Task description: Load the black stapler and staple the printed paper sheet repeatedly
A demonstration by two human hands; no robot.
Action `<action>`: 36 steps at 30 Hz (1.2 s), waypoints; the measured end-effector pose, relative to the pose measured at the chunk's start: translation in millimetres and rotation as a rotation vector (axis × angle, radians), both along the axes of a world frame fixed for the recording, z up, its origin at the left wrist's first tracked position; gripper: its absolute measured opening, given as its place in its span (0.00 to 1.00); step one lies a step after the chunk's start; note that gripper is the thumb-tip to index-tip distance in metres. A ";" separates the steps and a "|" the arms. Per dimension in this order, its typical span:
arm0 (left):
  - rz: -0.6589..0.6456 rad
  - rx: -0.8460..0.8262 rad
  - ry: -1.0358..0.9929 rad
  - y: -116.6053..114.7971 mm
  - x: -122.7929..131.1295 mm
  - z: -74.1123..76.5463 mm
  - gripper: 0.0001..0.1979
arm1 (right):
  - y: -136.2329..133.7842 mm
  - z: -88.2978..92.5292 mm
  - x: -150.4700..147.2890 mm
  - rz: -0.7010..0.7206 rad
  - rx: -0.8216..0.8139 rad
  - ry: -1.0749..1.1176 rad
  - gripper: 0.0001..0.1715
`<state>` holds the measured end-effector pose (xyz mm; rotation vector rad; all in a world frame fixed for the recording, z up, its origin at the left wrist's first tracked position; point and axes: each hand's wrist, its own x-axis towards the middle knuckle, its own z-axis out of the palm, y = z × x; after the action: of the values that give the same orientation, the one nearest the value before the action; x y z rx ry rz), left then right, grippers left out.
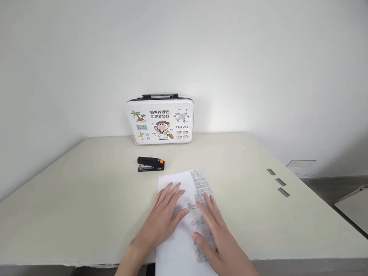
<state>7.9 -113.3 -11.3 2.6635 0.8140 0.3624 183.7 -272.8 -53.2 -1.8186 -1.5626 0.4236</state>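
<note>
Two hands: your left hand (pixel 164 221) lies palm down on the paper (pixel 176 255), fingers reaching forward and slightly apart; your right hand (pixel 222 243) is spread over the right side, thumb well out from the fingers. Neither is pinching anything.
Paper: in front of you at the near edge of the tabletop (pixel 83 206), its near end running out past that edge. The left part is blank white; grey print (pixel 200 182) fills a band down the right. You cannot tell here whether it is one folded sheet or several.
Three strips: small, grey strips (pixel 281 182) lying apart from one another near the tabletop's right edge.
Stapler: the black stapler (pixel 151 164), with an orange patch, sits just beyond the paper, to its left.
Case: the white case (pixel 168 132), printed with cartoons and "TRAVEL", stands at the back by the wall (pixel 229 52), black handle (pixel 160 96) up.
</note>
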 end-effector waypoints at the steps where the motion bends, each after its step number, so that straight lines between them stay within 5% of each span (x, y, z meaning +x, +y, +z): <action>1: -0.003 -0.002 0.047 5.5 -5.4 -0.7 0.27 | -1.0 5.4 -2.0 -0.019 0.009 0.077 0.39; 5: 0.011 -0.015 0.148 30.8 -41.9 -2.3 0.31 | -10.2 12.1 33.9 -0.145 0.038 0.153 0.36; 13: 0.164 0.010 0.042 74.6 -103.1 5.9 0.27 | -31.9 -15.8 143.8 -0.400 -0.100 0.027 0.31; 21: 0.602 -0.043 -0.056 84.6 -119.7 4.5 0.29 | -31.1 -28.2 137.4 -0.368 -0.090 -0.148 0.32; 36: 0.613 -0.015 -0.054 75.4 -116.9 2.3 0.28 | -34.7 -25.0 137.0 -0.361 -0.070 -0.152 0.29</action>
<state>-109.0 -37.9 -9.1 2.3212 1.5972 0.5618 320.7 -307.4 -78.2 -2.1763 -1.2888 0.1756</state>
